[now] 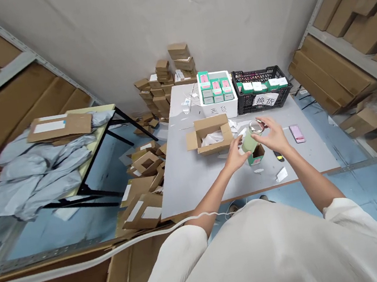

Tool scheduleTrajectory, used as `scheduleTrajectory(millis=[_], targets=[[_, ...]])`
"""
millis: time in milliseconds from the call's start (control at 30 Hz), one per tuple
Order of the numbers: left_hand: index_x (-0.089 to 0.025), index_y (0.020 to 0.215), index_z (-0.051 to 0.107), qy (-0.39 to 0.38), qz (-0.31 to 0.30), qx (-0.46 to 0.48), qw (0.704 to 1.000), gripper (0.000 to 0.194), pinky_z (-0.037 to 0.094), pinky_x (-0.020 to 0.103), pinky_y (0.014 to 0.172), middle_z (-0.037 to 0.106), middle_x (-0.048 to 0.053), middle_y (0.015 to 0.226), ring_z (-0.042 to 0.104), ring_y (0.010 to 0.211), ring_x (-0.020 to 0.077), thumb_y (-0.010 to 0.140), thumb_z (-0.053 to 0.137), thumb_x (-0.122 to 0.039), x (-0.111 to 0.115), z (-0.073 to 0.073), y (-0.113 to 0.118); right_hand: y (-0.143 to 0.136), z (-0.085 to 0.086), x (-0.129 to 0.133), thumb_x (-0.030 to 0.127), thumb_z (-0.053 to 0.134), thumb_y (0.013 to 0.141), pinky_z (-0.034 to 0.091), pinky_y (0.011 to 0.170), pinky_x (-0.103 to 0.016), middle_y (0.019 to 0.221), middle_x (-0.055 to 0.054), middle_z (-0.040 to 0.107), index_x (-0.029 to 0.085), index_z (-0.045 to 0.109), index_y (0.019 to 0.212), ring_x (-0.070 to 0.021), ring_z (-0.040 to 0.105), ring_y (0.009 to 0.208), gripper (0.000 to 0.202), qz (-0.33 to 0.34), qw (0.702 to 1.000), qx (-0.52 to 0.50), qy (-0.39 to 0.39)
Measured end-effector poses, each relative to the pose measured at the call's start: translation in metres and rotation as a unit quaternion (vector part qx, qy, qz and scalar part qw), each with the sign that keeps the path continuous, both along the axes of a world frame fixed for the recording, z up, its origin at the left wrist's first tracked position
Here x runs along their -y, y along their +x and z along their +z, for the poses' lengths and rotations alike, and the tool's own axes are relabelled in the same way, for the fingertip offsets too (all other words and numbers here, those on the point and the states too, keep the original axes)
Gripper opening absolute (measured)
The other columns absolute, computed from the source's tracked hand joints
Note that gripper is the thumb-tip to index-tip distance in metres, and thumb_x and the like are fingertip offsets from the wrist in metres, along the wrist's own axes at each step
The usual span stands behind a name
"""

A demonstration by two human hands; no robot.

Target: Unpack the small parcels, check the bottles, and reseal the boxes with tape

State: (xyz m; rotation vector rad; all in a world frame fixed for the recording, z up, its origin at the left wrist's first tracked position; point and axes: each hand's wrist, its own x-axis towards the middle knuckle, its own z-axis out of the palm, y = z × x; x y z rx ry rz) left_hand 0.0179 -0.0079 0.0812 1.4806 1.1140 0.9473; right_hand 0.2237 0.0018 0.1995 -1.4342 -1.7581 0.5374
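Over table (187,179), 2 hands (236,156) (274,137), 1 bottle (249,143)

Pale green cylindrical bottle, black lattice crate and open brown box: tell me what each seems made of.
Pale green cylindrical bottle: glass or clear plastic, hard to say which; it looks translucent, with a shiny top end.
Black lattice crate: probably moulded plastic, fairly dull, going by its regular openwork walls.
Open brown box: matte cardboard, judging by its plain, stiff folded flaps.
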Motion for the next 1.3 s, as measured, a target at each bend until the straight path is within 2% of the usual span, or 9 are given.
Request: scheduleTrajectory(millis=[100,200,367,500,633,833,1067,1167,1300], targets=[[-0.027,0.147,0.059,-0.034,-0.005,-0.044,0.998,0.068,0.057,0.044,0.103,0.058,0.013,0.145,0.068,0.118,0.0274,0.083,0.083,-0.021,-0.001,-0.007,0.007,0.023,0.008,-0.006,0.058,0.083,0.088,0.056,0.108,-0.053,0.122,-0.011,0.071,0.026,0.068,0.145,-0.0346,0.065,0.116,0.068,-0.028,0.999,0.017,0.024],[-0.027,0.134,0.066,-0.049,-0.040,-0.107,0.992,0.050,0.058,0.042,0.097,0.058,0.009,0.139,0.069,0.110,0.0252,0.086,0.080,-0.022,0.000,-0.014,0.017,0.039,0.006,-0.009,0.055,0.085,0.087,0.056,0.107,-0.051,0.122,-0.012,0.071,0.024,0.069,0.143,-0.0330,0.066,0.114,0.066,-0.050,0.998,0.036,0.030],[-0.031,0.135,0.070,-0.027,-0.100,-0.185,0.977,0.049,0.057,0.040,0.098,0.056,0.008,0.140,0.068,0.111,0.0261,0.088,0.078,-0.021,0.003,-0.030,0.031,0.049,-0.016,-0.008,0.052,0.085,0.086,0.056,0.107,-0.051,0.123,-0.011,0.072,0.025,0.068,0.145,-0.0314,0.067,0.112,0.067,-0.052,0.998,0.037,0.000],[-0.027,0.136,0.069,-0.043,-0.106,-0.190,0.975,0.051,0.057,0.040,0.099,0.061,0.010,0.137,0.069,0.112,0.0265,0.087,0.075,-0.017,0.007,-0.047,0.032,0.048,-0.034,-0.001,0.053,0.084,0.086,0.058,0.105,-0.051,0.124,-0.011,0.072,0.024,0.068,0.144,-0.0308,0.068,0.109,0.067,-0.043,0.998,0.031,-0.032],[-0.025,0.125,0.068,-0.054,-0.091,-0.193,0.976,0.038,0.055,0.040,0.097,0.070,0.009,0.122,0.070,0.108,0.0268,0.088,0.072,-0.016,0.010,-0.056,0.029,0.047,-0.048,0.009,0.052,0.083,0.085,0.058,0.103,-0.049,0.119,-0.010,0.073,0.025,0.069,0.142,-0.0299,0.069,0.106,0.064,-0.030,0.997,0.043,-0.056],[-0.024,0.115,0.068,-0.059,-0.081,-0.209,0.973,0.029,0.054,0.037,0.092,0.075,0.007,0.109,0.071,0.101,0.0254,0.088,0.067,-0.011,0.005,-0.060,0.030,0.044,-0.075,0.021,0.042,0.080,0.084,0.056,0.105,-0.047,0.124,-0.010,0.072,0.024,0.067,0.142,-0.0297,0.069,0.110,0.063,0.005,0.995,0.056,-0.088],[-0.021,0.119,0.073,-0.060,-0.065,-0.211,0.974,0.036,0.055,0.037,0.094,0.076,0.008,0.105,0.072,0.098,0.0263,0.085,0.067,-0.010,0.006,-0.058,0.029,0.031,-0.127,0.032,0.031,0.076,0.081,0.050,0.111,-0.051,0.143,-0.014,0.071,0.025,0.064,0.145,-0.0352,0.064,0.129,0.065,0.044,0.984,0.112,-0.129],[-0.021,0.118,0.074,-0.058,-0.067,-0.215,0.973,0.034,0.054,0.037,0.094,0.076,0.007,0.102,0.072,0.097,0.0260,0.086,0.067,-0.009,0.006,-0.057,0.027,0.024,-0.144,0.035,0.030,0.081,0.077,0.042,0.115,-0.056,0.136,-0.017,0.074,0.022,0.066,0.142,-0.0399,0.061,0.134,0.068,0.017,0.972,0.166,-0.163],[-0.023,0.116,0.074,-0.060,-0.064,-0.218,0.972,0.035,0.055,0.036,0.093,0.075,0.005,0.098,0.071,0.093,0.0249,0.085,0.066,-0.008,0.006,-0.056,0.025,0.021,-0.154,0.036,0.031,0.084,0.076,0.034,0.118,-0.059,0.129,-0.015,0.076,0.023,0.067,0.140,-0.0407,0.057,0.137,0.067,0.008,0.956,0.206,-0.207]])
